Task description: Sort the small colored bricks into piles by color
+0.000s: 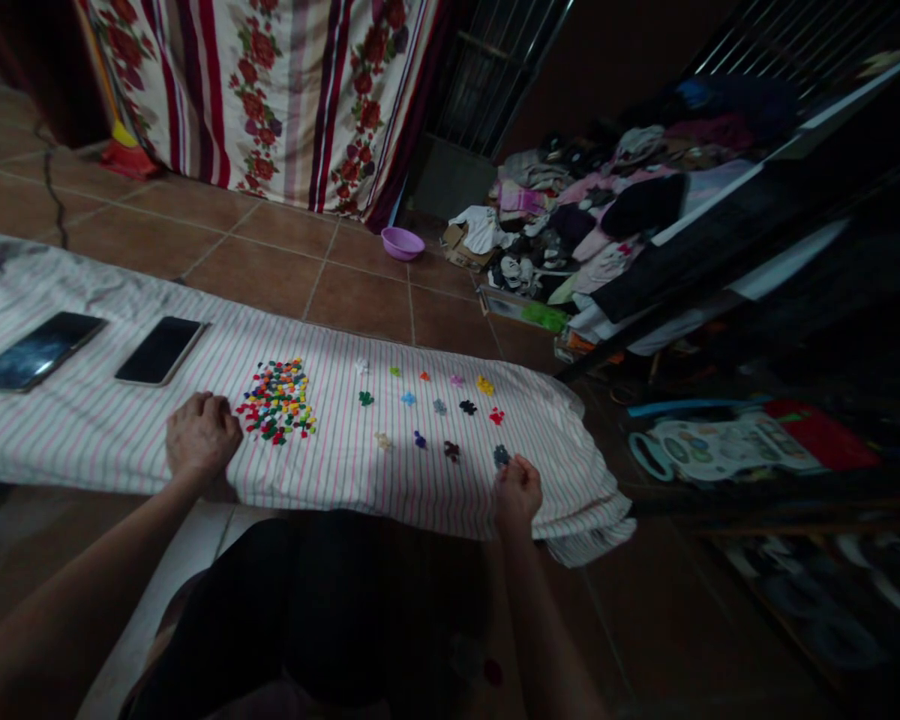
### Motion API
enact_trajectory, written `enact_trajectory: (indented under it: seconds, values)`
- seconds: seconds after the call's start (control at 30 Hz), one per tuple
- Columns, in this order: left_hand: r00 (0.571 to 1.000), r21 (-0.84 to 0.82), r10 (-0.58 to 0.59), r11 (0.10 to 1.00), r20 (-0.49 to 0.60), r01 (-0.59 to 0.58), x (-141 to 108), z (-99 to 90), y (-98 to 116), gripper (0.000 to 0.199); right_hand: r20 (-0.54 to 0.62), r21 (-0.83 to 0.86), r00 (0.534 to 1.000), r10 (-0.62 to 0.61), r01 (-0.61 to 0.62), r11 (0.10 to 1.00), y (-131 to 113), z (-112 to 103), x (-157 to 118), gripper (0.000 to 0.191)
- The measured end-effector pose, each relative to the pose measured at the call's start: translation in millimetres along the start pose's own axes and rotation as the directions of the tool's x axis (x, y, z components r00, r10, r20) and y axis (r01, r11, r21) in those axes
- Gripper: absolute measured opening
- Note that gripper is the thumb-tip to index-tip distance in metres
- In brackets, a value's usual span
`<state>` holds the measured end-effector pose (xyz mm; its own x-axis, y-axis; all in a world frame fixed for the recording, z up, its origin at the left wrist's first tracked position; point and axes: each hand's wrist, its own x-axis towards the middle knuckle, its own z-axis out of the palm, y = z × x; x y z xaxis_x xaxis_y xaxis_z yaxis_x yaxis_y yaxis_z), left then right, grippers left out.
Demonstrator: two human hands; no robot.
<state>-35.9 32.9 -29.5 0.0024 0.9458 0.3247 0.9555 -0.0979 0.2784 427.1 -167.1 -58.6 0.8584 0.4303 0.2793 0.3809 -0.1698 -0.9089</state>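
Note:
My left hand (203, 436) rests on the striped cloth with its fingers curled under, just left of a mixed heap of small coloured pieces (279, 402). Whatever its fingers hold, if anything, is hidden. At the right, my right hand (519, 488) has thumb and fingers pinched together beside a dark grey cluster (501, 455); I cannot make out what is between them. Small single-colour clusters lie in rough rows between the hands, among them white (361, 367), green (366, 398), black (468, 408), red (497, 416), yellow (484, 384) and brown (451, 451).
Two dark-screened devices, a larger one (37, 350) and a phone (162, 350), lie on the cloth (330, 485) at the left. Beyond its far edge, a purple basin (403, 243) stands on the tiled floor. Heaped clothes (600, 200) fill the back right.

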Motion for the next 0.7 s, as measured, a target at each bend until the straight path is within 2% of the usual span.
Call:
enact_trajectory:
  seconds: [0.07, 0.1, 0.17, 0.23, 0.33, 0.43, 0.5, 0.57, 0.7]
  values:
    - [1.000, -0.011, -0.008, 1.000, -0.004, 0.008, 1, 3.8, -3, 0.032, 0.022, -0.023, 0.999, 0.035, -0.034, 0.999, -16, 13, -17, 0.044]
    - [1.000, -0.014, -0.008, 1.000, -0.011, 0.008, 1, 5.6, -4, 0.032, 0.071, -0.049, 0.997, 0.019, -0.015, 0.999, -24, 21, -26, 0.042]
    - [1.000, -0.022, -0.008, 1.000, -0.018, 0.007, 1, 9.0, -6, 0.032, 0.233, -0.077, 0.969, -0.083, 0.103, 0.992, -41, 40, -44, 0.038]
    - [1.000, -0.027, -0.006, 1.000, -0.027, 0.005, 1, 11.4, -8, 0.030, 0.397, -0.042, 0.896, -0.199, 0.234, 0.971, -57, 62, -63, 0.034]
    - [0.998, -0.032, -0.001, 0.999, -0.060, -0.001, 0, 13.1, -9, 0.028, 0.581, 0.067, 0.748, -0.321, 0.349, 0.935, -77, 99, -94, 0.026]
    - [0.998, -0.048, -0.002, 0.999, -0.069, -0.001, 0, 12.6, -9, 0.027, 0.696, 0.112, 0.609, -0.381, 0.432, 0.895, -94, 134, -123, 0.023]
    - [0.998, -0.062, -0.006, 0.998, -0.061, 0.003, 1, 11.5, -8, 0.026, 0.750, 0.108, 0.545, -0.374, 0.457, 0.883, -105, 152, -139, 0.024]
    - [0.999, -0.069, -0.008, 0.998, -0.050, 0.005, 1, 10.6, -7, 0.025, 0.782, 0.086, 0.515, -0.352, 0.470, 0.878, -116, 167, -150, 0.024]
    - [0.999, -0.077, -0.014, 0.997, -0.053, 0.010, 2, 11.0, -8, 0.027, 0.782, 0.043, 0.518, -0.346, 0.510, 0.859, -137, 191, -160, 0.023]
